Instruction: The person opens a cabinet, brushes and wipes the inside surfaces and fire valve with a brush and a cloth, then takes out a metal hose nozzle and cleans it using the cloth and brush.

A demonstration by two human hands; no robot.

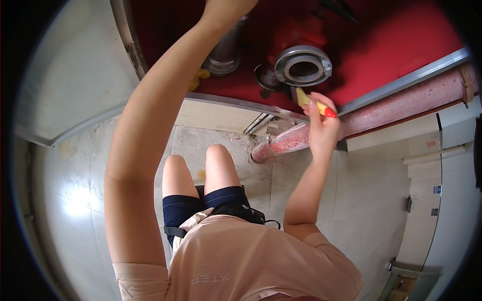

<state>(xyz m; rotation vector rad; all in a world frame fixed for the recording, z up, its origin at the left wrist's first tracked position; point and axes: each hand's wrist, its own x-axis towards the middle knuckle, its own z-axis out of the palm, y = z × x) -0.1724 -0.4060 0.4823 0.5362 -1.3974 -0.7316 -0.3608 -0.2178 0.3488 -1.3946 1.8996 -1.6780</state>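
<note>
My right hand point(323, 113) grips a yellow handle with a red end point(322, 107), perhaps a brush; its working end is dark and blurred. That end is just below a metal hose coupling point(280, 71), whose ring faces up inside a red cabinet point(391, 64). A round, dark metal cap or ring point(266, 79) is beside the coupling on the left. My left hand point(230, 6) reaches to the top edge of the view, its fingers cut off, near the upper end of a metal nozzle or pipe piece point(222, 60). Yellow cloth or a glove point(199, 79) shows by my forearm.
The cabinet's metal rim point(406, 81) runs in front. A hinged door point(79, 64) stands at the left. A worn red pipe point(282, 141) passes below the rim to the tiled floor point(301, 180). A black object point(339, 8) is at the top.
</note>
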